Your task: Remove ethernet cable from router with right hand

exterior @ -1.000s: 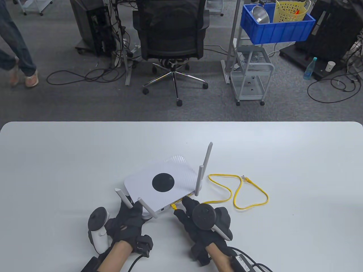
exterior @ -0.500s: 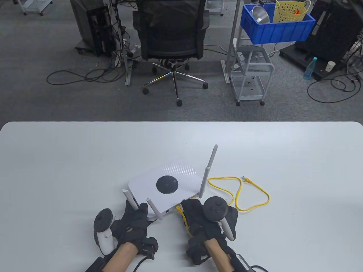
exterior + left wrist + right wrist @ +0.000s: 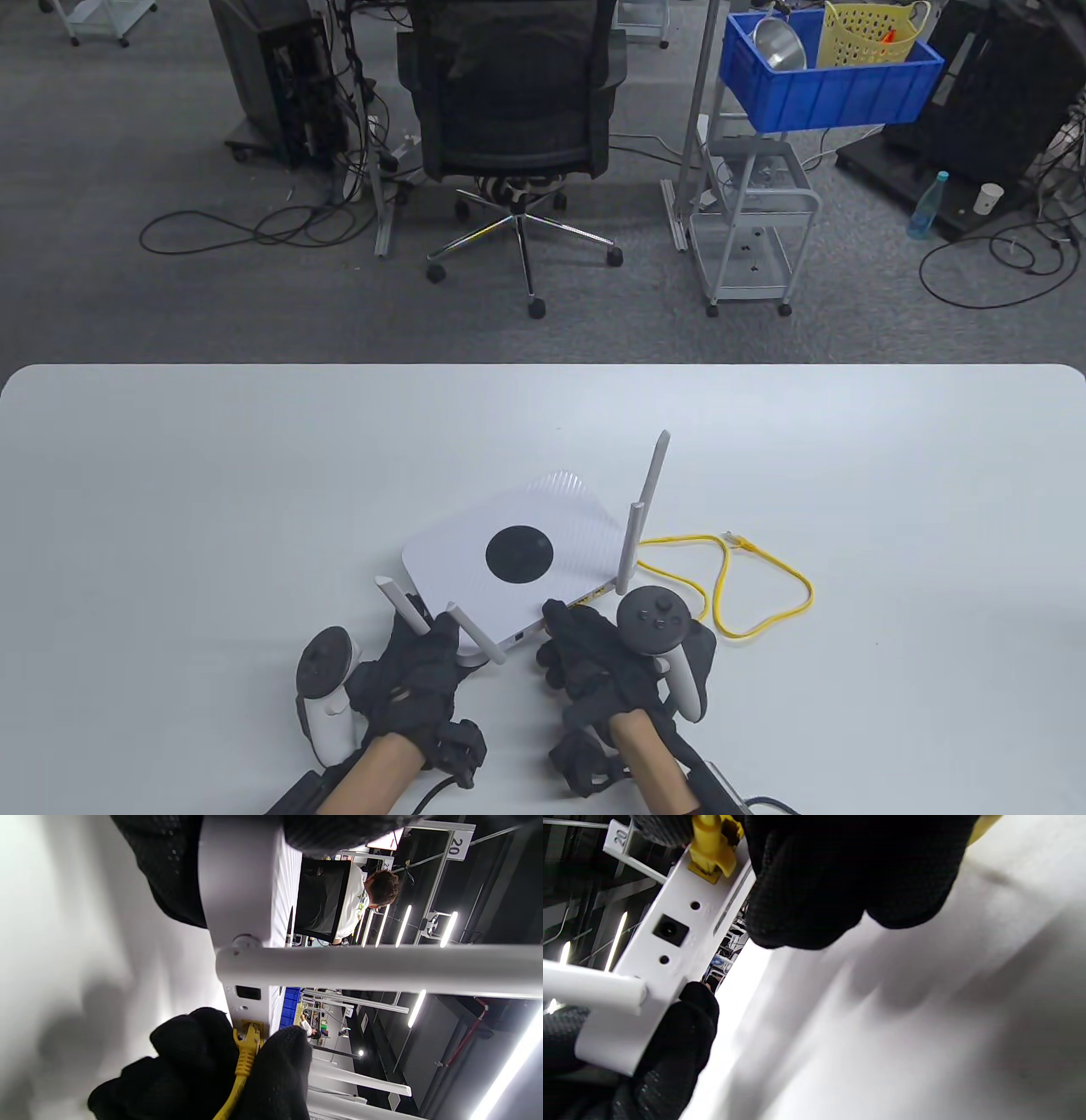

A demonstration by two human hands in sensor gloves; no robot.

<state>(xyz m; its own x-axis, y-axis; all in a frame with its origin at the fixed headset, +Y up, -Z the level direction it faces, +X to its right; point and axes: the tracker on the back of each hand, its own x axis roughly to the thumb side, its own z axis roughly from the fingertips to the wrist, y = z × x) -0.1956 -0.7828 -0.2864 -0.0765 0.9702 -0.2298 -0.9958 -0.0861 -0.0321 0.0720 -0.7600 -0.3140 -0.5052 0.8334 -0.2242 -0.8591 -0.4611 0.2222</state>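
Observation:
A white router (image 3: pixel 509 560) with a black disc on top and several antennas lies on the table. A yellow ethernet cable (image 3: pixel 747 594) loops to its right. My right hand (image 3: pixel 585 654) pinches the cable's yellow plug (image 3: pixel 248 1041) at the router's rear port; the plug (image 3: pixel 710 844) still sits in the port. My left hand (image 3: pixel 416 671) grips the router's near left corner (image 3: pixel 606 1043) beside an antenna.
The cable's free end (image 3: pixel 736 538) lies on the white table (image 3: pixel 170 509) right of the router. Past the table's far edge stand an office chair (image 3: pixel 513 127), a metal cart (image 3: pixel 751 229) and a blue bin (image 3: pixel 827 81).
The router has slid and turned to the right with both hands following. My right hand has closed around the plug at the rear port.

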